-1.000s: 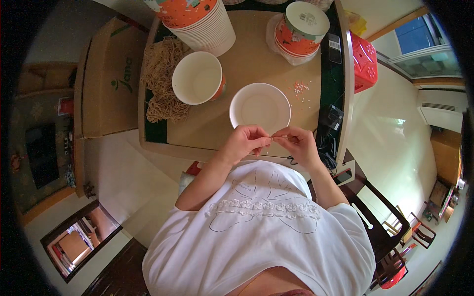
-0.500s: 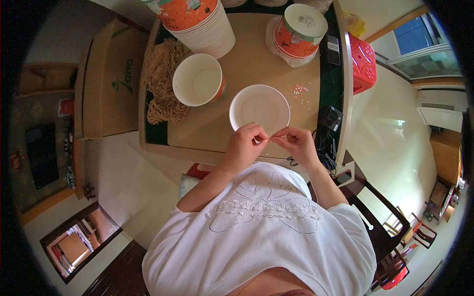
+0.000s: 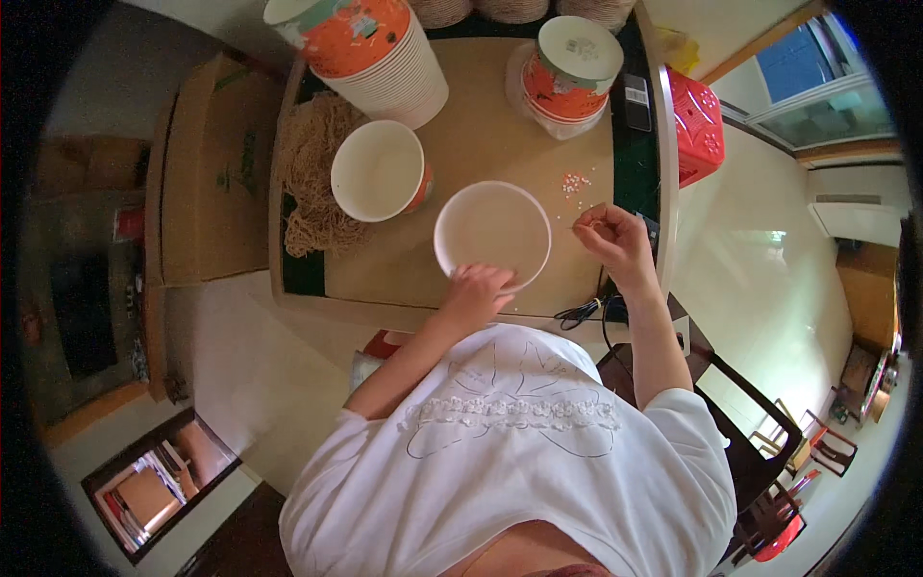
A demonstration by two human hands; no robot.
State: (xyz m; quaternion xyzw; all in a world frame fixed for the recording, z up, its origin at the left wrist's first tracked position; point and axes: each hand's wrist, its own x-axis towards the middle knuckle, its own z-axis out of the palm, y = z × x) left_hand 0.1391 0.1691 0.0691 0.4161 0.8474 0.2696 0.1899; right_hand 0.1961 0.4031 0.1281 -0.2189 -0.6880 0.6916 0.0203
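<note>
Head view, from the body outward: a white shirt [image 3: 510, 471] is nearest, just on the wearer's side of the white bowl [image 3: 492, 231], which stands upright on the bench [image 3: 481, 106]. At the bowl's near rim lies the left hand [image 3: 476, 296], fingers curled over the edge and blurred; I cannot tell whether its grip is firm or merely resting there. Right of the bowl and apart from it, the right hand [image 3: 617, 242] has a narrow grip, thumb and finger drawn together; anything fine between them is too small to make out. A black cable [image 3: 582, 312] lies to the near right of the bowl, below that hand.

Beyond the bowl's right side are scattered pink and white bits [image 3: 575, 183]. To its left are an open paper tub [image 3: 377, 171] and, further left, a heap of brown string [image 3: 312, 183]. Farthest beyond the bowl stand a tall stack of tubs [image 3: 385, 87] at left and an upturned tub [image 3: 572, 82] at right.

For good handling, I judge a light fingertip pinch best on the right, with the wrist kept clear of the cable and bits, while the left steadies the bowl without pressing down its rim.
</note>
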